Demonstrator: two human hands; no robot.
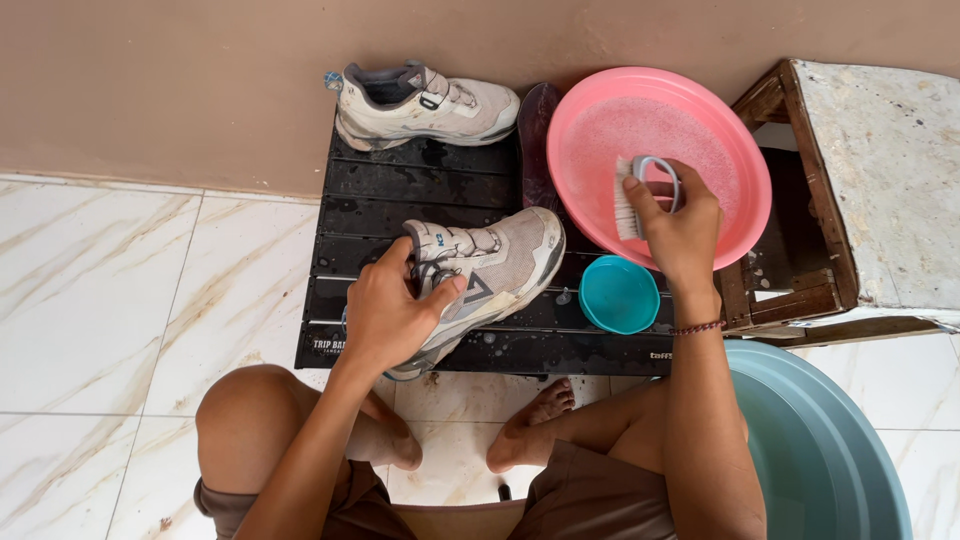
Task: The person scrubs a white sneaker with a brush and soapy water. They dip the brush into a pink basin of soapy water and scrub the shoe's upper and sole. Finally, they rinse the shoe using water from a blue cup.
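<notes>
Shoe (490, 270) on wet black tabletop (420, 190), left hand (395, 310) fingers clamped round heel collar, steadying it. Right hand (680, 230) fingers pinching brush (632, 200) over sudsy pink basin (600, 130), loading foam. Second shoe (425, 105) set aside against wall.

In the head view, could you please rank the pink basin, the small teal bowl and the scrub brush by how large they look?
1. pink basin
2. small teal bowl
3. scrub brush, though the right hand partly hides it, so this place is less sure.
</notes>
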